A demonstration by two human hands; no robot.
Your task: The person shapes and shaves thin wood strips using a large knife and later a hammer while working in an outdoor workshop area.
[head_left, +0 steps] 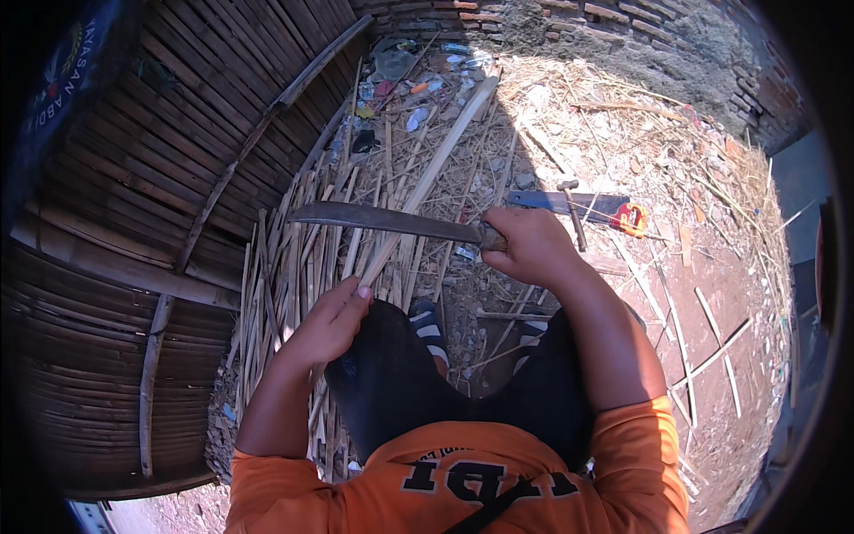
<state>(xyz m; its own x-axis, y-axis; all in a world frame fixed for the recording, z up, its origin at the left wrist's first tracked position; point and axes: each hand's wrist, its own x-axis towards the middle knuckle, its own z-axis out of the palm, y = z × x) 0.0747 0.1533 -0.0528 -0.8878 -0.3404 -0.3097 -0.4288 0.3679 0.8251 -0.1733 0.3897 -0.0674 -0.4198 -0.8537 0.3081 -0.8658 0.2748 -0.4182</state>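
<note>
My right hand (527, 247) is closed round the handle of a machete (382, 218), whose long dark blade points left. The blade crosses over a long pale bamboo strip (434, 173); I cannot tell whether they touch. Beside my left knee, my left hand (334, 325) grips the near end of that strip, with the thumb on top. The strip slants away up and to the right, its far end lying over the littered ground.
Many split bamboo strips (267, 294) lie along the left, beside a slatted bamboo wall (205, 116). Ahead on the right are a hammer (573, 209) and a hand saw (630, 219) with a red-orange handle. A brick wall (640, 36) stands at the back.
</note>
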